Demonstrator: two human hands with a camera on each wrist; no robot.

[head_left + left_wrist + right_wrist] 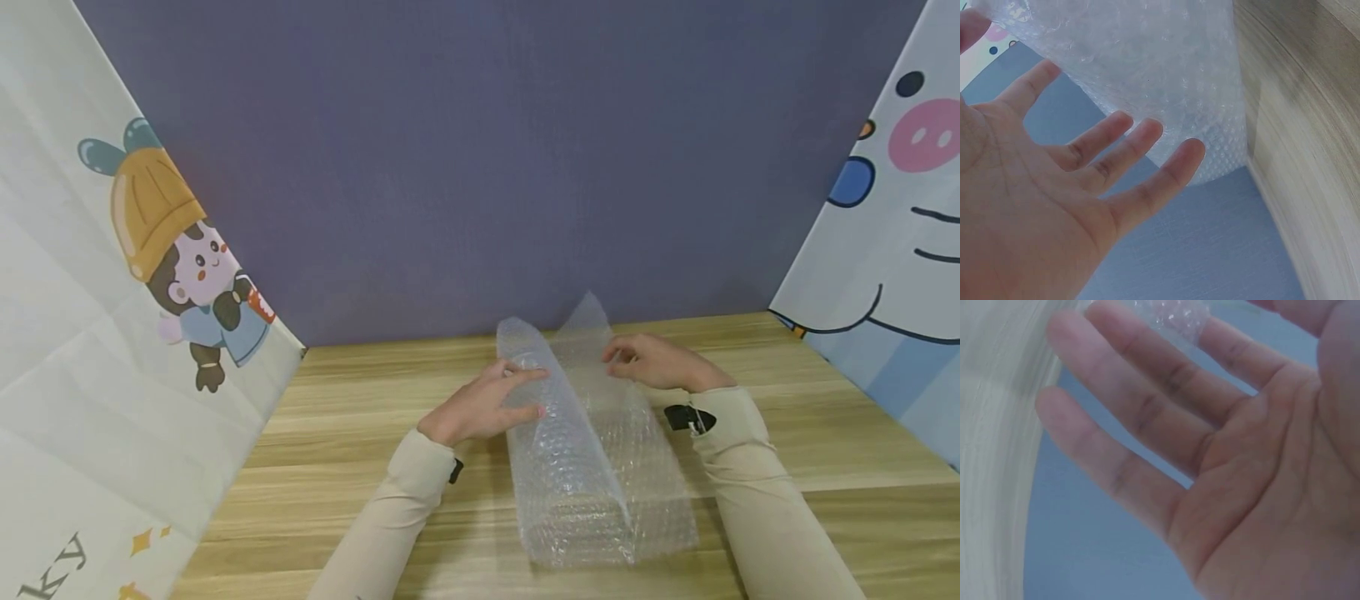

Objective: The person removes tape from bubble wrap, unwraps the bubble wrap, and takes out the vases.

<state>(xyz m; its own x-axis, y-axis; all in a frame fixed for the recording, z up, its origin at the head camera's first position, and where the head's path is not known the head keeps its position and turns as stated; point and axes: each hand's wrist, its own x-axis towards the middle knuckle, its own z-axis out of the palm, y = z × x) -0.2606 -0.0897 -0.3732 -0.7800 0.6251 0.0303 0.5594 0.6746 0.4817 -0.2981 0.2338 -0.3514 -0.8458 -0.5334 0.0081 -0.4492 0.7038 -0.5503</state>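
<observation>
A clear bubble wrap sheet (562, 467) lies folded over on the wooden table, its upper layer slanting from back left to front right. My left hand (483, 404) is at its left side with fingers spread over the upper layer; in the left wrist view the fingertips of the left hand (1079, 181) meet the bubble wrap (1147, 62). My right hand (652, 362) is beside the back right part, fingers slightly bent. In the right wrist view the right hand (1229, 462) has relaxed fingers, with a corner of bubble wrap (1175, 315) behind them.
The wooden table (337, 417) reaches back to a dark blue-grey panel (450, 167). A pale sheet with a cartoon figure (202, 258) stands at the left, and another printed sheet (900, 275) stands at the right.
</observation>
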